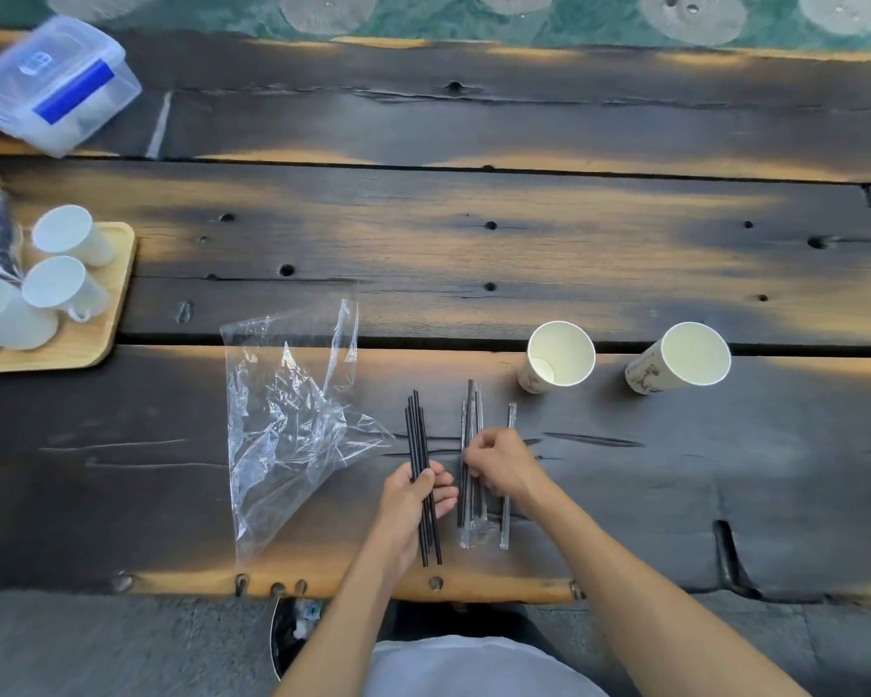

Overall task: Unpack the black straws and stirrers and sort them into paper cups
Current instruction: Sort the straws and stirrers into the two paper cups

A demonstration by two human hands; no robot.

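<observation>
- Black bare stirrers (423, 475): bundle clamped in left hand (413, 500).
- Wrapped straws (473, 470): pinched by right hand (499, 462), just beside the bundle.
- Paper cups (559, 357): beyond right hand, empty.

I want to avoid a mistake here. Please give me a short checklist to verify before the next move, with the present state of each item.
1. Left hand holds the bare black sticks firmly: ok.
2. Right hand has a grip on the wrapped pieces: cannot tell, fingers only rest on them.
3. Both paper cups upright, openings free: ok.
4. Cups empty: ok.
5. Empty plastic bag away from the cups: ok.
6. Held sticks are straws or stirrers: cannot tell.
</observation>
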